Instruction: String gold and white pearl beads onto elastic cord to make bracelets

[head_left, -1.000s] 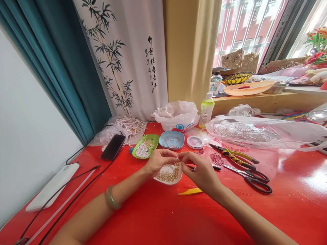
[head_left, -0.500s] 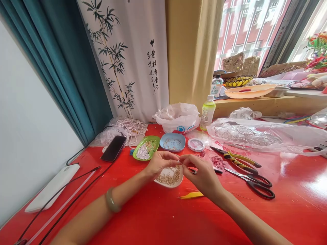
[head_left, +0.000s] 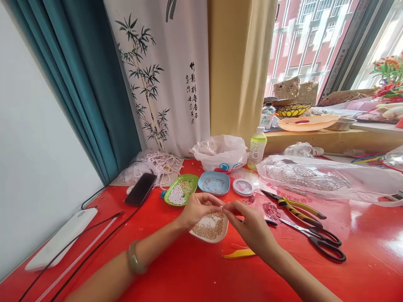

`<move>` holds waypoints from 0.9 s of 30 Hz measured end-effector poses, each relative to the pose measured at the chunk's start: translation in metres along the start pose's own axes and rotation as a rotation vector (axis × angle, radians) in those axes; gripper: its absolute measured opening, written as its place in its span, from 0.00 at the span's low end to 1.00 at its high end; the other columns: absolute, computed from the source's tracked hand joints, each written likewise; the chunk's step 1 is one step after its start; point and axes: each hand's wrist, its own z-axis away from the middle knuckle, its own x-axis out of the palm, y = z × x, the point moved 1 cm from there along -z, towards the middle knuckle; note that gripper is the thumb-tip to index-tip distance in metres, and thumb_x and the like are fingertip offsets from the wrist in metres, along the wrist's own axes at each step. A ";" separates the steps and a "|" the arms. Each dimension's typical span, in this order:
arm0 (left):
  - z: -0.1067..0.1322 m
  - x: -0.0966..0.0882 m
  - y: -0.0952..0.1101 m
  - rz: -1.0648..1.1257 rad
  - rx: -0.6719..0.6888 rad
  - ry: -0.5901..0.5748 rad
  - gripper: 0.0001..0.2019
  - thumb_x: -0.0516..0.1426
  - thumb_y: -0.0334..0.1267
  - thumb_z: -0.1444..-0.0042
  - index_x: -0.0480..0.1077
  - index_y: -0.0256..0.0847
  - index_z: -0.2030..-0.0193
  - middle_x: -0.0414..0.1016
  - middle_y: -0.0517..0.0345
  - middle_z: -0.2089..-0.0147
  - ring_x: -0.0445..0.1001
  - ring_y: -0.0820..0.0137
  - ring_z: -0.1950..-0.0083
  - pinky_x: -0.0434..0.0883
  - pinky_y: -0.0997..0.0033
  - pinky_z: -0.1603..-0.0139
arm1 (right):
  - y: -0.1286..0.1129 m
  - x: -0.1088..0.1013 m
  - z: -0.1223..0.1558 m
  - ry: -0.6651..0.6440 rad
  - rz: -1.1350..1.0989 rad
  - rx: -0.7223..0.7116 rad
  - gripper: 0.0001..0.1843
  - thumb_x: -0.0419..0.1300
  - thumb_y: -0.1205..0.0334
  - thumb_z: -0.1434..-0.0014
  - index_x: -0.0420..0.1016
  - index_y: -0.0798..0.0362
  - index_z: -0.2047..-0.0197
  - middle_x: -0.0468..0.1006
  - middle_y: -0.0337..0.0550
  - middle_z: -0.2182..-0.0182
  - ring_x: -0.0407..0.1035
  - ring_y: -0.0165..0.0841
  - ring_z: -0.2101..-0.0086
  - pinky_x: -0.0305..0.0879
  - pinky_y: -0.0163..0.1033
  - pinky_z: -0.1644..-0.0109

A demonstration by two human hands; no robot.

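My left hand (head_left: 200, 212) and my right hand (head_left: 247, 220) meet fingertip to fingertip over a white dish (head_left: 217, 240) of small gold beads. Both are closed in a pinch. Between the fingertips is something tiny and pale, too small to name. Behind the left hand lies a green dish (head_left: 171, 201) with white pearl beads and some gold ones. Beside it a blue dish (head_left: 224, 191) contains a few small pieces. Yellow tweezers (head_left: 241, 253) lie below the right hand, and a dark-handled tool (head_left: 271, 222) is partly hidden behind it.
Pliers (head_left: 296, 207) and black-handled scissors (head_left: 324, 241) lie to the right, near red beads (head_left: 271, 211). Plastic bags (head_left: 220, 153) and a bottle (head_left: 257, 149) line the back. A phone (head_left: 141, 189), a white power bank (head_left: 63, 239) and cables are at left.
The camera view has tilted slightly upward, so the table things sit lower in the picture. Both hands keep their pinch over the white dish, with the fingertips slightly shifted.
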 end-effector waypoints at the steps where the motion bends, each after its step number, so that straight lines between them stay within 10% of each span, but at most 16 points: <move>1: 0.000 0.000 0.000 0.002 0.006 -0.002 0.08 0.64 0.34 0.66 0.72 0.34 0.76 0.73 0.58 0.74 0.70 0.73 0.72 0.66 0.73 0.67 | 0.001 0.000 0.000 -0.017 -0.022 0.023 0.08 0.50 0.61 0.45 0.66 0.52 0.73 0.74 0.40 0.75 0.68 0.31 0.73 0.62 0.34 0.70; 27: 0.002 0.002 0.003 0.023 -0.024 -0.040 0.10 0.63 0.38 0.64 0.71 0.33 0.75 0.70 0.57 0.75 0.67 0.73 0.73 0.64 0.72 0.69 | 0.005 0.009 -0.003 -0.075 -0.493 0.238 0.11 0.55 0.53 0.49 0.65 0.52 0.67 0.76 0.41 0.76 0.71 0.32 0.71 0.67 0.38 0.66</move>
